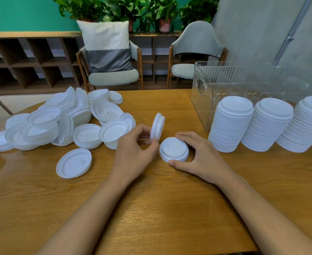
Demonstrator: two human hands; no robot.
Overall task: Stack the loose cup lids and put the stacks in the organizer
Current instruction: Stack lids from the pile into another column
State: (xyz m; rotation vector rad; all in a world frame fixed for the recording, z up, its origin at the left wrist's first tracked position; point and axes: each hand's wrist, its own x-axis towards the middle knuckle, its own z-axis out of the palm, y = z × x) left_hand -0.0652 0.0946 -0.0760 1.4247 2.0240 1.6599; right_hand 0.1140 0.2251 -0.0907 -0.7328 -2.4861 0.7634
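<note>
Now the lid (157, 127) stands on edge near the middle of the table (151, 208), pinched by the left hand (133, 150). It is just beside the short stack (173, 149), which the right hand (201, 155) cups with curled fingers. I'd tip it dome-up and centre it before pressing. The organizer (243, 80) sits at the far right edge.
</note>
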